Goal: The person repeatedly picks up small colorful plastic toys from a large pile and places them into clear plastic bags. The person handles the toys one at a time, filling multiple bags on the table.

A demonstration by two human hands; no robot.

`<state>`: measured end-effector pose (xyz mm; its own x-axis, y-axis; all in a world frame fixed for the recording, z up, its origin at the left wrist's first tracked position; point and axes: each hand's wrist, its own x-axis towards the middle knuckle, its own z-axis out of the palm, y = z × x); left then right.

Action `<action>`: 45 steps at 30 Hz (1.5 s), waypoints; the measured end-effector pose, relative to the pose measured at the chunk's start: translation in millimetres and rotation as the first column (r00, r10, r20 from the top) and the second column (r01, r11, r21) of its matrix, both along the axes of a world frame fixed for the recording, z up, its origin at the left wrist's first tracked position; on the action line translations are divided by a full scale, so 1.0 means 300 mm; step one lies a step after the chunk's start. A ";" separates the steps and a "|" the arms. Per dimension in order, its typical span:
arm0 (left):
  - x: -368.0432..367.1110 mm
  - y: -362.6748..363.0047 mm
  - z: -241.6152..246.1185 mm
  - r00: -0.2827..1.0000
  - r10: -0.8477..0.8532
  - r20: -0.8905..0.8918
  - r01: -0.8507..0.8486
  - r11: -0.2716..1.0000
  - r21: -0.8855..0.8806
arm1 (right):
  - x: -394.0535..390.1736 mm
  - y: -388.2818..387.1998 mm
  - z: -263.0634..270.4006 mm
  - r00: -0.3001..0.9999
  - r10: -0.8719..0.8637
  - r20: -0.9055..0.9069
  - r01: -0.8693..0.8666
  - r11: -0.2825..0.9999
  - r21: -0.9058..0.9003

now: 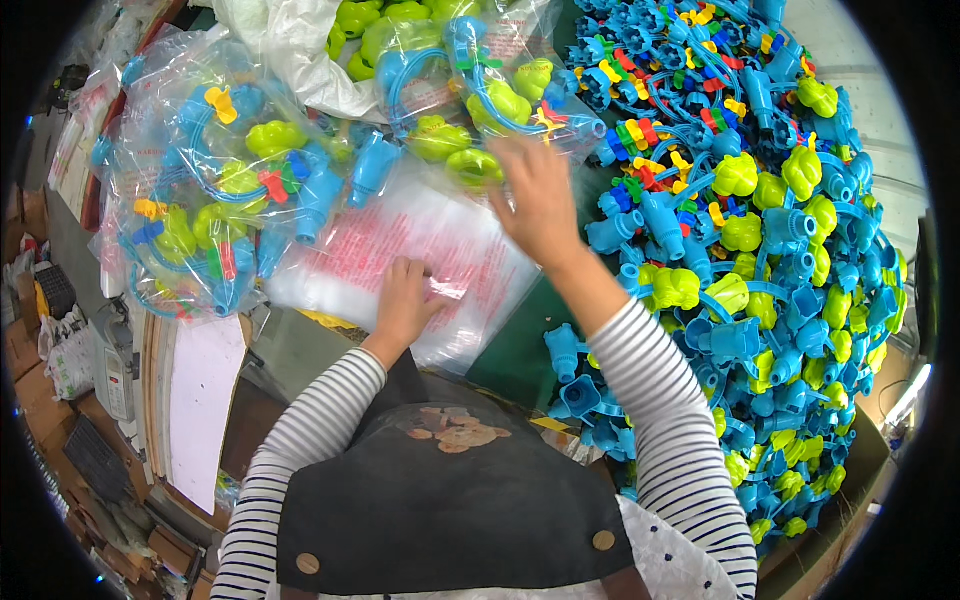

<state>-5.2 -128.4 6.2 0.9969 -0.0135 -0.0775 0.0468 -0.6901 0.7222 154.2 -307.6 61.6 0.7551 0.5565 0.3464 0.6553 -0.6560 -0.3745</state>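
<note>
A stack of clear plastic bags [495, 262] with red print lies before me. My left hand [405, 300] is on it, a glossy fold of the top bag pinched between thumb and fingers. Above the stack's right part is my right hand [536, 199], blurred, fingers apart and nothing seen in them. Its fingertips are by a bagged toy [499, 105] of blue tubing and lime-green parts, at the far edge of the stack. A lime-green ring [474, 168] shows through plastic left of that hand. More bagged toys [225, 180] are heaped to the left.
A large heap of blue and lime-green plastic toy parts [727, 337] covers the right side. At the back, a white sack [307, 60] holds lime-green pieces [367, 30]. The green tabletop [517, 352] shows near my apron. Cardboard boxes [45, 420] stand at lower left.
</note>
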 end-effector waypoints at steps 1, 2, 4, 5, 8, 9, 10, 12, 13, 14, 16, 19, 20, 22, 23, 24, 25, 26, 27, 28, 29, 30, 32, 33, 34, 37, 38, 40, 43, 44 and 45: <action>-0.013 0.010 -0.041 0.996 -0.046 0.076 0.030 0.980 0.198 | -0.077 0.015 -0.005 0.993 0.025 -0.114 -0.022 0.999 0.027; -0.017 0.015 -0.073 0.994 -0.066 0.092 0.046 0.979 0.200 | -0.166 0.041 -0.019 0.982 -0.009 -0.191 0.041 0.986 0.164; -0.004 0.045 -0.113 1.000 -0.024 0.012 0.023 0.996 0.082 | -0.318 0.059 -0.052 0.772 -0.141 -0.620 0.257 0.961 0.102; 0.010 0.063 -0.121 1.000 -0.006 -0.021 0.007 1.000 0.027 | -0.374 0.071 -0.075 0.557 -0.208 -0.804 0.397 0.917 0.038; 0.029 0.121 -0.085 0.991 0.007 -0.130 -0.042 0.963 -0.265 | -0.489 0.156 -0.137 0.459 -0.172 -0.871 0.641 0.744 0.190; 0.027 0.129 -0.058 0.987 0.000 -0.159 -0.052 0.945 -0.323 | -0.503 0.175 -0.143 0.312 -0.030 -0.950 0.679 0.707 0.201; 0.030 0.143 -0.028 0.996 -0.062 -0.061 0.041 0.951 -0.307 | -0.508 0.190 -0.143 0.155 0.094 -0.984 0.711 0.680 0.177; 0.026 0.161 0.045 0.999 -0.030 -0.023 0.021 0.945 -0.327 | -0.496 0.232 -0.130 0.186 0.111 -0.976 0.624 0.754 0.205; 0.009 0.172 0.090 0.983 0.094 -0.159 -0.154 0.895 -0.419 | -0.497 0.245 -0.111 0.290 0.152 -0.945 0.616 0.726 0.306; -0.003 0.168 0.126 0.974 0.131 -0.187 -0.213 0.812 -0.543 | -0.491 0.269 -0.094 0.326 0.231 -0.917 0.655 0.644 0.396; -0.017 0.200 0.195 0.942 0.005 -0.335 -0.219 0.765 -0.606 | -0.493 0.293 -0.053 0.342 0.344 -0.875 0.706 0.521 0.480; -0.018 0.229 0.250 0.917 0.197 -0.347 -0.367 0.759 -0.538 | -0.514 0.259 -0.002 0.277 0.325 -0.904 0.755 0.509 0.414; -0.011 0.242 0.261 0.893 0.276 -0.354 -0.438 0.712 -0.549 | -0.529 0.229 0.011 0.290 0.305 -0.907 0.744 0.524 0.414; -0.002 0.254 0.279 0.830 0.492 -0.263 -0.543 0.607 -0.580 | -0.561 0.136 0.030 0.225 0.241 -0.944 0.712 0.621 0.328; 0.003 0.253 0.287 0.777 0.586 -0.230 -0.588 0.546 -0.596 | -0.576 0.086 0.041 0.214 0.236 -0.948 0.693 0.647 0.318; 0.001 0.248 0.298 0.798 0.565 -0.210 -0.555 0.554 -0.621 | -0.590 0.041 0.050 0.178 0.181 -0.967 0.634 0.730 0.253; -0.007 0.238 0.312 0.817 0.545 -0.189 -0.521 0.557 -0.647 | -0.609 -0.009 0.066 0.293 0.085 -0.952 0.557 0.795 0.242; -0.021 0.223 0.325 0.834 0.526 -0.167 -0.487 0.559 -0.671 | -0.633 -0.066 0.090 0.406 0.007 -0.914 0.477 0.852 0.218; -0.036 0.202 0.337 0.931 0.359 -0.067 -0.333 0.758 -0.561 | -0.651 -0.125 0.121 0.538 -0.049 -0.841 0.388 0.900 0.196; -0.054 0.180 0.346 0.986 0.165 0.008 -0.147 0.898 -0.416 | -0.665 -0.190 0.160 0.580 0.002 -0.815 0.321 0.919 0.231; -0.072 0.156 0.351 0.998 -0.041 0.046 0.052 0.965 -0.258 | -0.677 -0.259 0.207 0.696 0.025 -0.717 0.230 0.939 0.257; -0.091 0.125 0.348 0.986 -0.160 -0.038 0.149 0.967 -0.206 | -0.682 -0.343 0.260 0.698 0.037 -0.715 0.173 0.960 0.219; -0.118 0.074 0.326 0.933 -0.328 -0.147 0.313 0.942 -0.118 | -0.661 -0.532 0.351 0.798 -0.057 -0.600 0.052 0.998 -0.026; -0.123 0.053 0.303 0.949 -0.275 -0.152 0.254 0.957 -0.141 | -0.656 -0.630 0.386 0.851 -0.141 -0.506 0.100 0.989 -0.107; -0.128 0.036 0.279 0.964 -0.213 -0.161 0.187 0.969 -0.163 | -0.648 -0.731 0.415 0.884 -0.238 -0.401 0.110 0.942 -0.317; -0.127 0.035 0.206 0.868 0.058 -0.493 -0.186 0.959 -0.216 | -0.626 -0.944 0.430 0.942 -0.199 -0.270 -0.011 0.785 -0.619; -0.119 0.029 0.174 0.855 0.135 -0.501 -0.322 0.895 -0.308 | -0.634 -0.964 0.412 0.929 -0.193 -0.315 -0.106 0.677 -0.728; -0.101 0.026 0.120 0.819 0.249 -0.517 -0.511 0.727 -0.459 | -0.611 -0.988 0.391 0.934 -0.136 -0.331 -0.196 0.580 -0.791; -0.096 0.023 0.080 0.859 0.388 -0.332 -0.492 0.804 -0.333 | -0.572 -0.935 0.409 0.916 0.007 -0.401 -0.285 0.715 -0.638; -0.089 0.017 0.072 0.912 0.388 -0.132 -0.408 0.886 -0.220 | -0.560 -0.911 0.439 0.938 0.087 -0.335 -0.259 0.820 -0.510; -0.099 0.016 0.076 0.947 0.317 -0.043 -0.319 0.924 -0.209 | -0.557 -0.877 0.465 0.944 0.130 -0.303 -0.252 0.878 -0.408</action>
